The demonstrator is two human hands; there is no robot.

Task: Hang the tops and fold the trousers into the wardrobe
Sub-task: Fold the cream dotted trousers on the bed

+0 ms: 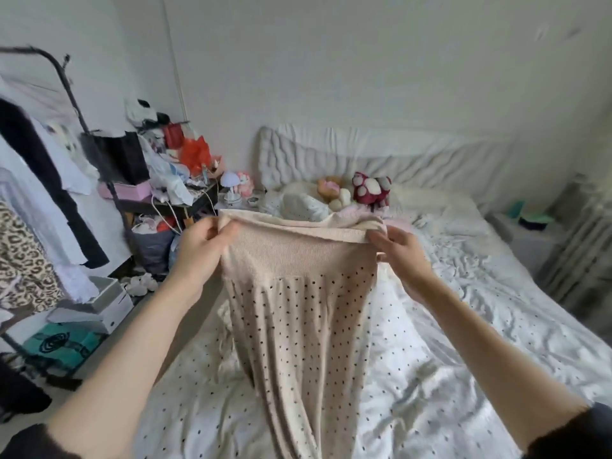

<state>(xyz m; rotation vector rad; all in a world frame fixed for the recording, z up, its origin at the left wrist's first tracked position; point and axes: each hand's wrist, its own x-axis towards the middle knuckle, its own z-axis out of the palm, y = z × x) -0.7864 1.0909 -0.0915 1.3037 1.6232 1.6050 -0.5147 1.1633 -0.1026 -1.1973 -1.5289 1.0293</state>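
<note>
Beige knit, dotted with small dark holes below a plain band, makes up the garment you hold up over the bed. Your left hand pinches the left end of its folded waistband, thumb in front and fingers curled behind the cloth. Your right hand has its grip on the right end of the same band, fingers curled over the edge. Between the two hands the band is stretched roughly level, and the ribbed lower part hangs straight down, its bottom running out past the lower edge of the view. Whether the piece is trousers or a skirt, I cannot tell.

Beneath it the bed carries a white duvet with dark spots. Near the head edge of the bed lie several soft toys, against a white padded headboard. Off the bed's left edge a cluttered side table is piled with bags and papers. Farther left, a clothes rail carries dark and leopard-print clothes, with boxes on the floor below it.
</note>
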